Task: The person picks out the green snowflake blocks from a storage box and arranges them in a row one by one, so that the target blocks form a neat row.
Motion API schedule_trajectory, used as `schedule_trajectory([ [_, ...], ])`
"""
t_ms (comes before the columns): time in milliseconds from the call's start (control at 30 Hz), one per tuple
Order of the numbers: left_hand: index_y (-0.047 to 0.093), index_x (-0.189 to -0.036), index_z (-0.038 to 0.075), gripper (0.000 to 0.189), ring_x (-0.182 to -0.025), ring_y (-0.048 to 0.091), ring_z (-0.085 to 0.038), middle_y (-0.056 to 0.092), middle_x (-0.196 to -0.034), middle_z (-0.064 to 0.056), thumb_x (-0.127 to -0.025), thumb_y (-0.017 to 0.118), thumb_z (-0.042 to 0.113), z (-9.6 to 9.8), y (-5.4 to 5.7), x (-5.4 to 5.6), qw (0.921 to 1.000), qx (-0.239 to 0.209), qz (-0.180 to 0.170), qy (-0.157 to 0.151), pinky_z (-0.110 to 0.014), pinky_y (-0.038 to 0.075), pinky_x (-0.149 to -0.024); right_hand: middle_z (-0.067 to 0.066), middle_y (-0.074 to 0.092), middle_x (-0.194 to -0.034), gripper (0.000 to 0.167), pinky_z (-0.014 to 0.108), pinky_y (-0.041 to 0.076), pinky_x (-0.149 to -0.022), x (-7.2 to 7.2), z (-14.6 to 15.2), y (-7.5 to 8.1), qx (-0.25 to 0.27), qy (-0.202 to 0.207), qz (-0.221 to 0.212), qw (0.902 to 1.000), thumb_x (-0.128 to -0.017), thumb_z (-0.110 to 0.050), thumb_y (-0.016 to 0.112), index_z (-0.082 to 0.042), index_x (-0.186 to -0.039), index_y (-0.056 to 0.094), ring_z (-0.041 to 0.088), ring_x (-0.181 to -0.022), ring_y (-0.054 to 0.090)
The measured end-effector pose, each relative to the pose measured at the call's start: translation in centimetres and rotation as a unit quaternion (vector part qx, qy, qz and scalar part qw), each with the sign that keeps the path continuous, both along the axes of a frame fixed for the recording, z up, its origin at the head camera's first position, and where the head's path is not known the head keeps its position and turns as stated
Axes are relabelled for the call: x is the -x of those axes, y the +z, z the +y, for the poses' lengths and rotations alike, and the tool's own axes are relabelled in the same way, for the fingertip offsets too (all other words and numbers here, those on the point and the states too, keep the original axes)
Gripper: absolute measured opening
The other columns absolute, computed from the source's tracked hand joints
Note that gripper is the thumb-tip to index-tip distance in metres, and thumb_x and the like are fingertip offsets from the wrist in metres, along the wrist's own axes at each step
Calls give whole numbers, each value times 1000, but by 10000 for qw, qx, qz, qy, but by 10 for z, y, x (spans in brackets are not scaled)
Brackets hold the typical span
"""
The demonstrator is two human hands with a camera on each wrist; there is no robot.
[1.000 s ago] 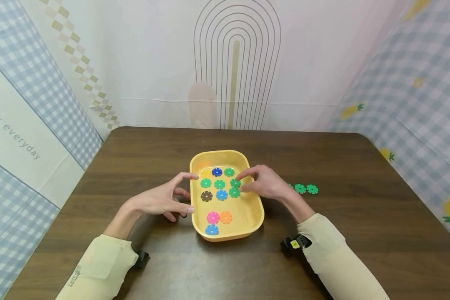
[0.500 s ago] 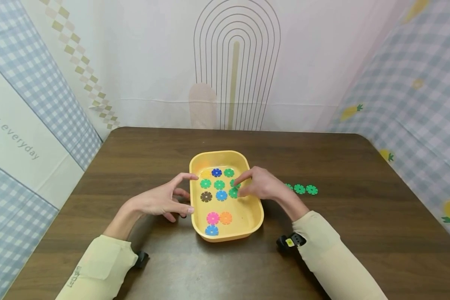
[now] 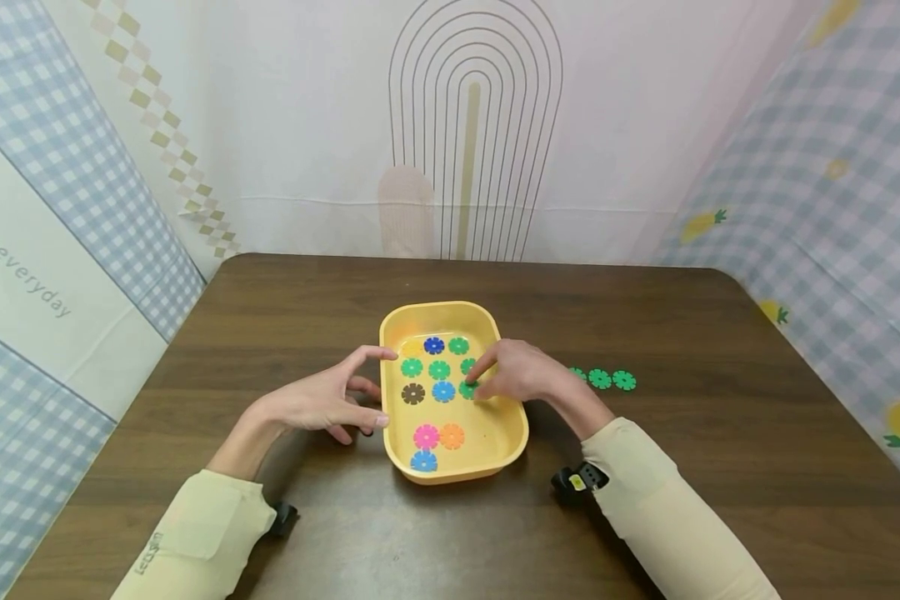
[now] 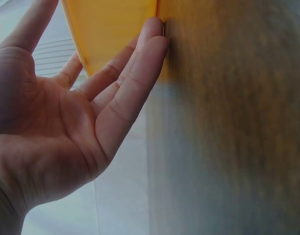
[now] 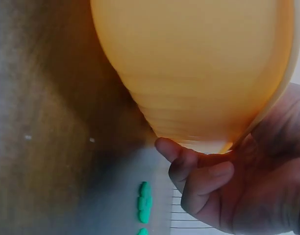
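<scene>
Fingers [image 3: 371, 351] of the left hand [image 3: 300, 402] are lying spread along the left side of a yellow plastic tray [image 3: 487, 454] with rounded corners, the index fingertip overhanging its rim. The tray is resting on the brown wood-grain tabletop [image 3: 292, 300]. The right hand [image 3: 528, 371] is hanging over the tray's right side, its index finger and thumb touching a notched green plastic disc [image 3: 466, 391] inside; whether they are pinching it, the views are not clearly showing. That hand's other fingers are lying curled outside the tray. Just beyond the touched disc a second green disc [image 3: 467, 366] is lying, and to the left a light blue disc [image 3: 443, 391]. Nearer, a pink disc [image 3: 426, 436] is lying just beside an orange disc [image 3: 452, 437]. Right of the tray, loose green discs [image 3: 600, 379] are lying in a row.
</scene>
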State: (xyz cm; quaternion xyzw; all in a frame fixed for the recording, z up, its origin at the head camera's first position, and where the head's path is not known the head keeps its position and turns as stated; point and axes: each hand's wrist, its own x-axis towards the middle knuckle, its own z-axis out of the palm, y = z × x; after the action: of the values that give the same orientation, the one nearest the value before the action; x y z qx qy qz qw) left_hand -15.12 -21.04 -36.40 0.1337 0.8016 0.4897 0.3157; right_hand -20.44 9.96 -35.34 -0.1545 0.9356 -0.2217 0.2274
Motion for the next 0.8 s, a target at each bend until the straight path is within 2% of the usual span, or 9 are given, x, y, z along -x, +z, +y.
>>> schedule_trajectory([
  [133, 22, -159, 31, 87, -98, 72, -28, 53, -148, -25, -96, 81, 31, 0, 0, 0, 10000, -7, -20, 0, -47, 63, -79, 9, 65, -139, 29, 28, 52, -76, -1, 0, -1, 127, -203, -58, 9997, -88, -21, 85, -24, -116, 83, 22, -104, 58],
  [267, 21, -159, 31, 87, -97, 72, -28, 52, -148, -25, -96, 81, 31, 1, 0, 0, 10000, 4, -26, 16, -47, 63, -79, 11, 65, -139, 33, 28, 53, -72, -3, -4, 1, 12, -378, 7, 9993, -84, -20, 89, -25, -115, 83, 23, -99, 60],
  [467, 21, -159, 31, 87, -97, 72, -28, 52, -148, -25, -96, 81, 30, 1, -1, 0, 10000, -11, -19, -8, -47, 63, -79, 8, 69, -135, 34, 28, 49, -69, -3, -9, 4, -357, -390, 216, 9984, -80, -24, 92, -26, -113, 84, 22, -95, 60],
  [667, 21, -160, 30, 89, -97, 72, -28, 52, -148, -26, -95, 82, 31, 1, 0, 0, 10000, -41, -17, -10, -47, 63, -79, 6, 69, -136, 36, 30, 49, -70, -6, -14, 4, -455, -424, 296, 9976, -81, -26, 92, -26, -116, 83, 22, -94, 61],
  [800, 21, -160, 30, 88, -97, 72, -29, 52, -147, -25, -95, 81, 31, 0, 0, 0, 10000, -20, -29, 7, -47, 63, -79, 5, 70, -134, 36, 31, 49, -69, -8, -18, -1, -509, -460, 493, 9964, -80, -26, 92, -26, -115, 83, 22, -93, 62],
])
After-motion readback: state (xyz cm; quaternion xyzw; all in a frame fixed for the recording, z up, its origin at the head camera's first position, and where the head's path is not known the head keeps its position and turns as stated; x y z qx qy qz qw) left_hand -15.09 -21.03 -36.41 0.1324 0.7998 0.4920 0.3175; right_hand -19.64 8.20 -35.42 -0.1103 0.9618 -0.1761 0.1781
